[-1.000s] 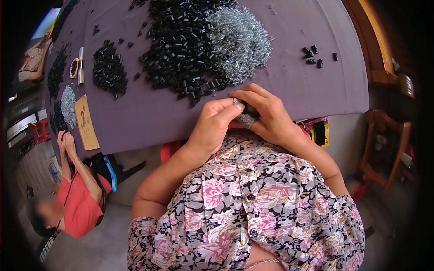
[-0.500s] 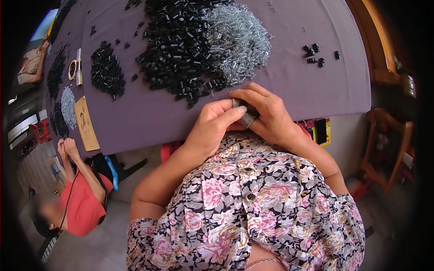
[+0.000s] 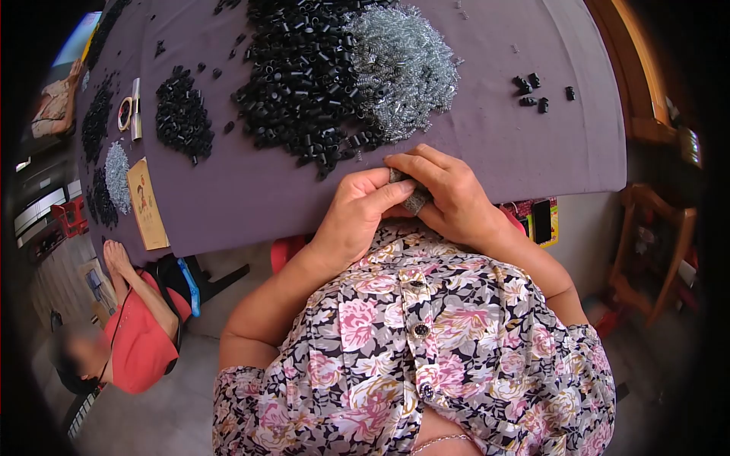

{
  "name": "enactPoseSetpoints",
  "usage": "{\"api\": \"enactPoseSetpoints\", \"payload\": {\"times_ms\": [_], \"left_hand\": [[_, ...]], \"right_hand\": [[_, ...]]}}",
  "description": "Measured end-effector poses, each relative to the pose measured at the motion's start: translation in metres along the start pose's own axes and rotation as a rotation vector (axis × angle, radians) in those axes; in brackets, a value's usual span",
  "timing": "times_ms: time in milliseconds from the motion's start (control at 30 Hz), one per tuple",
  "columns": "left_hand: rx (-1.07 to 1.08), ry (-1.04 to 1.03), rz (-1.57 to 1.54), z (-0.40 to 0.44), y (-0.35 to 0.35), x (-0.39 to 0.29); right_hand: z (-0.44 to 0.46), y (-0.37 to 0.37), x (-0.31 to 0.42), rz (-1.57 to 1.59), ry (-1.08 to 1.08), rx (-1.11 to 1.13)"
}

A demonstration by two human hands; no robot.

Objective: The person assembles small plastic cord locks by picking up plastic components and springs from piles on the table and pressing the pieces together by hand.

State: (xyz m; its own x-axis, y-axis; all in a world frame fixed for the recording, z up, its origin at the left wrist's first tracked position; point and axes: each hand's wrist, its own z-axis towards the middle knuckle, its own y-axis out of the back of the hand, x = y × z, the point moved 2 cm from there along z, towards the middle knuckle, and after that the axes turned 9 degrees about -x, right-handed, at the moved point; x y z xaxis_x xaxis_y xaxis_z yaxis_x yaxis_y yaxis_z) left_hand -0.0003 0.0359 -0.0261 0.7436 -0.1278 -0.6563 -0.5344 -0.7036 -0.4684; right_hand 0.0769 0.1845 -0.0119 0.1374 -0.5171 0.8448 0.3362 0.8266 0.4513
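My left hand (image 3: 360,209) and my right hand (image 3: 454,188) meet just off the table's near edge, with fingertips pressed together. A grey fabric-like band (image 3: 417,201) shows between them, apparently wrapped round a digit; I cannot tell which. Both hands are closed, and whatever small thing they pinch is hidden behind the fingers. Just beyond them on the cloth lies a large heap of short black plastic tubes (image 3: 293,99). Against its right side rests a heap of small silvery springs (image 3: 403,72).
Several black assembled-looking pieces (image 3: 528,90) lie to the right on the purple tablecloth (image 3: 525,152). Leftward are a smaller black pile (image 3: 182,114), a roll of tape (image 3: 124,115) and a tan printed card (image 3: 147,205). A person in red (image 3: 144,338) sits at the left. A wooden chair (image 3: 646,258) stands right.
My hands keep nearly the same pinch, with only slight finger movement. The view has shifted a little. At the left, the other person's hands have moved slightly.
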Motion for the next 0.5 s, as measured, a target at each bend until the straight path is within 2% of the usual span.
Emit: {"api": "enactPoseSetpoints", "payload": {"times_ms": [200,400,500], "left_hand": [[0.015,-0.039,-0.060,0.0002,-0.0039,0.0013],[-0.012,-0.167,0.154,-0.0017,-0.0016,0.0034],[-0.030,-0.139,0.080,-0.0042,-0.0036,0.0035]], "right_hand": [[-0.0030,-0.0016,-0.0002,0.025,-0.030,-0.063],[-0.0026,0.0007,0.0030,-0.004,-0.028,-0.011],[-0.0030,-0.0003,0.0026,0.001,-0.029,0.004]]}}
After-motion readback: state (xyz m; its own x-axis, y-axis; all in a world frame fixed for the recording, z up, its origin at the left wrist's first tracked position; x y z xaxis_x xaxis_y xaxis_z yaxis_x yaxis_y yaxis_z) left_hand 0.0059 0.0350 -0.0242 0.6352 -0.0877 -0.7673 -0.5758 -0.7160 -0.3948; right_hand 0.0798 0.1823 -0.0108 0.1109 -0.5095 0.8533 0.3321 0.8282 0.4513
